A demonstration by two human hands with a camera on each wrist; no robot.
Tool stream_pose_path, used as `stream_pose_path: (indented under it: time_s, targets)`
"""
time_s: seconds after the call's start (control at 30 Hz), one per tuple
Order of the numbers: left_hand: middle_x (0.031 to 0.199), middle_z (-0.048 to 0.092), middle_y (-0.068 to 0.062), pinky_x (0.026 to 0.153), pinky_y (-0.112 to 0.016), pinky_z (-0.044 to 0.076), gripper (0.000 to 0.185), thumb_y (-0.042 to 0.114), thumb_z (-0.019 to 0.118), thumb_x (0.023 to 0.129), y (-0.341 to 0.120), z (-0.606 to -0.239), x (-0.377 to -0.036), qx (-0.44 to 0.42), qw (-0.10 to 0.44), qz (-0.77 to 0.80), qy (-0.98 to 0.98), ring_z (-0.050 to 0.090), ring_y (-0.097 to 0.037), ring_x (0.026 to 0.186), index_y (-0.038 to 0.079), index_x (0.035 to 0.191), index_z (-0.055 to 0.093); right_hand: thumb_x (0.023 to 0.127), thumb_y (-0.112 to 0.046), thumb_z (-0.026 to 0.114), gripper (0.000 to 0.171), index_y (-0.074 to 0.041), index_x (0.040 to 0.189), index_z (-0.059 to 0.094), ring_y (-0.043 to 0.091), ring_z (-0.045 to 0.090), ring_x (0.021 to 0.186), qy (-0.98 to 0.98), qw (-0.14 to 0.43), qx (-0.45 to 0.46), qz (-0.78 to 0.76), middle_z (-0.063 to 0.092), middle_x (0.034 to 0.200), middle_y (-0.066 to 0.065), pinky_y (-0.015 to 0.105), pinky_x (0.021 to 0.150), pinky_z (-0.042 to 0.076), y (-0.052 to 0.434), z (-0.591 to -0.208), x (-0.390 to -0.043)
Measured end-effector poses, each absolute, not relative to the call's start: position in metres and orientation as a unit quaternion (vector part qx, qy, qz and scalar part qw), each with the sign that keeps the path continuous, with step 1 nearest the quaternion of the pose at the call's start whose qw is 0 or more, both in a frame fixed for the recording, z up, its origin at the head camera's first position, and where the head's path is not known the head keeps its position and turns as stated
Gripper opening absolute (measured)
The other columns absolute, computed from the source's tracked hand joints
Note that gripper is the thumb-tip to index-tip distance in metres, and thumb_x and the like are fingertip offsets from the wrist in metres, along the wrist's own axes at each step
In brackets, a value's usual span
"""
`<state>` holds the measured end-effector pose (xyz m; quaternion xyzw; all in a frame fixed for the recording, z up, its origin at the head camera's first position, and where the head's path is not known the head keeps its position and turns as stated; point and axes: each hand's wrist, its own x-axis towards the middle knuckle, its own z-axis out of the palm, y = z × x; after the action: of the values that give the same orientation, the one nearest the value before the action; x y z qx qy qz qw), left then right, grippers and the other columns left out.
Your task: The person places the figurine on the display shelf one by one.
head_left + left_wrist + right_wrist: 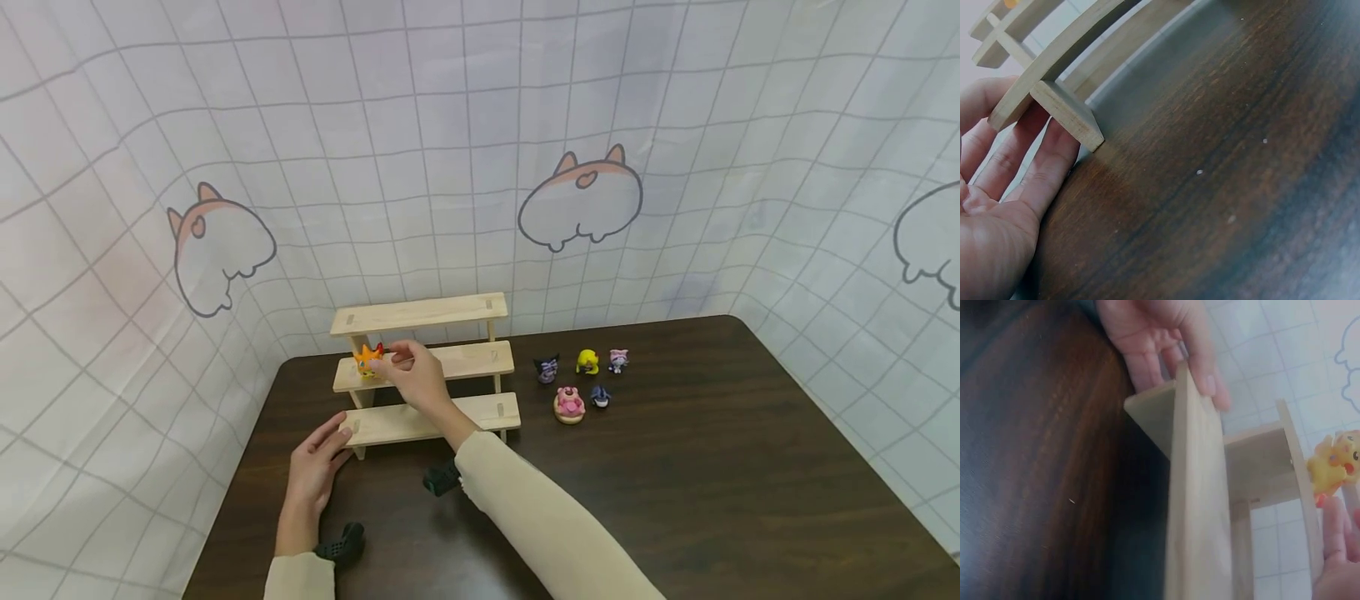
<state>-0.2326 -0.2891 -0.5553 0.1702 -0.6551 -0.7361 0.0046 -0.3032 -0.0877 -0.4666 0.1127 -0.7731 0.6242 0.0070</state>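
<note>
A pale wooden three-step display stand [420, 314] stands on the dark table. My left hand [313, 471] grips the left end of its lowest step, with digits above and below the board in the right wrist view. In the left wrist view, fingers of that left hand [1013, 165] reach beneath the board beside the stand's leg [1069, 115]. My right hand [420, 379] pinches a small orange-and-yellow figurine [367, 360] at the left end of the middle step. The figurine's face shows upright above that step in the head view; fingertips partly cover its right side.
Right of the stand are several small figurines: a black-and-purple one [547, 368], a yellow one [588, 362], a pink-and-white one [618, 360], a pink bear on a round base [569, 406] and a blue one [601, 397]. A grid-patterned cloth [465, 167] hangs behind.
</note>
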Motion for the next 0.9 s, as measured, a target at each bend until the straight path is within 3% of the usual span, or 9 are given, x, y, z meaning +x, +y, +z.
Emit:
stream_pose_path:
  time_s: [0.1,0.23,0.33,0.47,0.57,0.73,0.9]
  targets:
    - [0.148,0.054,0.001,0.090,-0.019,0.056,0.058,0.025,0.072,0.098,-0.289,-0.556,-0.232,0.172,0.007,-0.737,-0.653,0.066,0.002,0.108,0.010,0.150,0.052,0.097,-0.039,0.072,0.043,-0.009,0.127,0.065,0.015,0.067,0.093,-0.748,0.009,0.116,0.654,0.067,0.108,0.005,0.028,0.078,0.059,-0.080,-0.472,-0.300]
    - [0.134,0.062,0.011,0.090,-0.019,0.056,0.060,0.026,0.073,0.096,-0.289,-0.558,-0.230,0.174,0.009,-0.742,-0.648,0.067,0.001,0.107,0.010,0.150,0.052,0.100,-0.025,0.069,0.028,-0.005,0.119,0.067,0.032,0.071,0.086,-0.709,-0.012,0.138,0.691,0.069,0.101,0.016,0.044,0.079,0.062,-0.062,-0.477,-0.288]
    - [0.128,0.064,0.013,0.091,-0.020,0.056,0.060,0.026,0.073,0.097,-0.289,-0.559,-0.230,0.173,0.007,-0.744,-0.645,0.067,0.001,0.107,0.010,0.150,0.052,0.100,-0.017,0.067,0.024,-0.001,0.117,0.067,0.038,0.070,0.088,-0.694,-0.033,0.162,0.701,0.069,0.099,0.022,0.049,0.080,0.061,-0.037,-0.475,-0.273]
    - [0.139,0.059,0.005,0.091,-0.019,0.056,0.057,0.026,0.071,0.098,-0.289,-0.559,-0.233,0.172,0.008,-0.741,-0.650,0.067,0.001,0.107,0.011,0.150,0.052,0.100,-0.015,0.067,0.020,0.000,0.114,0.067,0.022,0.069,0.081,-0.689,-0.034,0.179,0.702,0.069,0.094,0.016,0.034,0.073,0.061,0.000,-0.474,-0.255]
    - [0.150,0.052,-0.003,0.092,-0.019,0.055,0.057,0.025,0.070,0.099,-0.288,-0.558,-0.235,0.170,0.008,-0.739,-0.651,0.066,0.002,0.108,0.011,0.151,0.052,0.100,-0.014,0.067,0.021,0.003,0.112,0.066,0.012,0.067,0.076,-0.685,-0.021,0.175,0.707,0.069,0.090,0.009,0.029,0.071,0.060,0.026,-0.479,-0.246]
    - [0.150,0.051,-0.004,0.091,-0.019,0.056,0.058,0.024,0.071,0.098,-0.287,-0.557,-0.235,0.173,0.010,-0.743,-0.647,0.065,0.003,0.109,0.009,0.150,0.051,0.099,-0.011,0.067,0.027,0.012,0.113,0.063,0.012,0.067,0.075,-0.687,0.004,0.153,0.710,0.067,0.087,0.006,0.027,0.072,0.061,0.068,-0.490,-0.231]
    - [0.148,0.054,-0.002,0.091,-0.020,0.056,0.058,0.024,0.072,0.098,-0.288,-0.555,-0.234,0.177,0.010,-0.743,-0.646,0.065,0.002,0.109,0.009,0.150,0.052,0.099,-0.011,0.067,0.023,0.008,0.112,0.065,0.013,0.066,0.076,-0.700,0.031,0.122,0.703,0.066,0.087,0.005,0.025,0.072,0.059,0.108,-0.497,-0.223]
